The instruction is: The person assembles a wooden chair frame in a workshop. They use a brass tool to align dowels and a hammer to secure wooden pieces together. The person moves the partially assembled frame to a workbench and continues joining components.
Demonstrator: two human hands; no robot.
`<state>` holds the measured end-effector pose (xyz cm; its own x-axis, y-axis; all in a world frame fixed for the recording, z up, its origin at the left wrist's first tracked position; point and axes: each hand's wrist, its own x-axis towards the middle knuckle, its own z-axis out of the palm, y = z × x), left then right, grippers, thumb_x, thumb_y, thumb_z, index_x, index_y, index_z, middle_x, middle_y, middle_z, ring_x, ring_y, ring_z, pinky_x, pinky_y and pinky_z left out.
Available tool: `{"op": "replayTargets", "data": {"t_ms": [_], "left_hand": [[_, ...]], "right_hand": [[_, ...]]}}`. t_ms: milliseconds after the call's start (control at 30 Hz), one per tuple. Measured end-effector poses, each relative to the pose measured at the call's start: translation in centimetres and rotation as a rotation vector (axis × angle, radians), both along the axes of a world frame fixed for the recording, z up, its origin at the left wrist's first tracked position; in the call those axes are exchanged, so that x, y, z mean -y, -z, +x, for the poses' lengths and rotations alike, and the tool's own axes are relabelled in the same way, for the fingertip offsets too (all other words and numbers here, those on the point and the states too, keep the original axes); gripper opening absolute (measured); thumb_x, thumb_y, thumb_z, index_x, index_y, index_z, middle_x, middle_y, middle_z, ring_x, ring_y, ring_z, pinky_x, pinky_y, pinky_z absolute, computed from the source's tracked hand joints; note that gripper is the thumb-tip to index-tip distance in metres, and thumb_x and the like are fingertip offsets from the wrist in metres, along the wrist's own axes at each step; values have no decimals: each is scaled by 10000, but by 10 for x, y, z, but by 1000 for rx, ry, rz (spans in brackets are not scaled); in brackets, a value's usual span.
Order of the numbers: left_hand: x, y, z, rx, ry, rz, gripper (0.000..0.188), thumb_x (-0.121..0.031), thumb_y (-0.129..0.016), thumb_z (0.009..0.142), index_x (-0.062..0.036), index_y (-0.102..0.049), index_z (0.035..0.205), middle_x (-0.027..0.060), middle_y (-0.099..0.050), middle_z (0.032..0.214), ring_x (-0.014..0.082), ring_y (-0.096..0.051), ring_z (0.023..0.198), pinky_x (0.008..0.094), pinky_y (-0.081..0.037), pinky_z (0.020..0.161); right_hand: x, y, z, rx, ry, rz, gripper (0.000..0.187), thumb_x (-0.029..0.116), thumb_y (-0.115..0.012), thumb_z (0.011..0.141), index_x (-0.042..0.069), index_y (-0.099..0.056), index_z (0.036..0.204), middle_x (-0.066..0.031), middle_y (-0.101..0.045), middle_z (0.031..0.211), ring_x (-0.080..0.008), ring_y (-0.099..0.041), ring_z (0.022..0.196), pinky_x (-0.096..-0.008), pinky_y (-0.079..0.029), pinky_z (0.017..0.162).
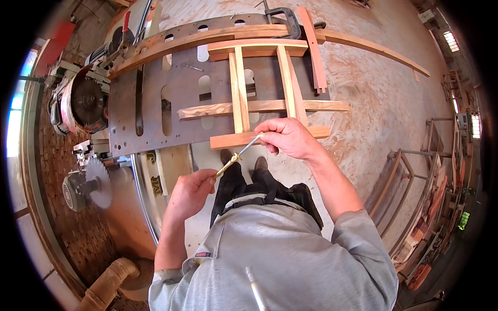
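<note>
White cigarette (257, 295), slim yellowish-and-grey rod (226, 167), knobbly midway, left grip (191, 193) and right grip (289, 137) pinching its ends

The slim tool (226, 166) at the centre is brassy gold, with a blue-grey shaft (249, 144). Above it, the wooden frame (239, 90) mixes pale tan uprights with orange-brown rails; one crossbar (210, 110) shows wavy, darker brown grain. A strip (313, 52) at upper centre-right is pinkish red. The desk (181, 127) is dark grey, the clamp (293, 23) near-black. Rust-orange smears streak the pale floor (373, 116) at right. Lower down, the shirt (275, 254) is light heather grey, the trousers (228, 189) black. The toothed blade (101, 184) at left is silvery.
</note>
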<state>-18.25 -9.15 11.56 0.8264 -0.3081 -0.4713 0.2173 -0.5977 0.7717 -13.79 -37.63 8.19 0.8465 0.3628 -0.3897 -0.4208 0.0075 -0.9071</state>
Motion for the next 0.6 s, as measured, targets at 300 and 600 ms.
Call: {"op": "replayTargets", "data": {"t_ms": [300,600], "left_hand": [[-3,6,-2,67,2,-45,187,-71,-579,856,-25,-668,1013,116,-613,666,196,-613,620,314,-495,628],[-3,15,-1,32,-53,-110,156,-63,-565,888,-9,-662,998,63,-616,668,145,-594,637,296,-488,625]], "right_hand": [[-3,10,-1,148,-28,-214,117,110,-600,917,2,-638,944,4,-573,671,-61,-511,528,-212,-404,453],[-6,-8,-6,34,41,-12,124,70,-597,906,1,-620,1006,-3,-577,704,-60,-525,562,-218,-413,464]]}}
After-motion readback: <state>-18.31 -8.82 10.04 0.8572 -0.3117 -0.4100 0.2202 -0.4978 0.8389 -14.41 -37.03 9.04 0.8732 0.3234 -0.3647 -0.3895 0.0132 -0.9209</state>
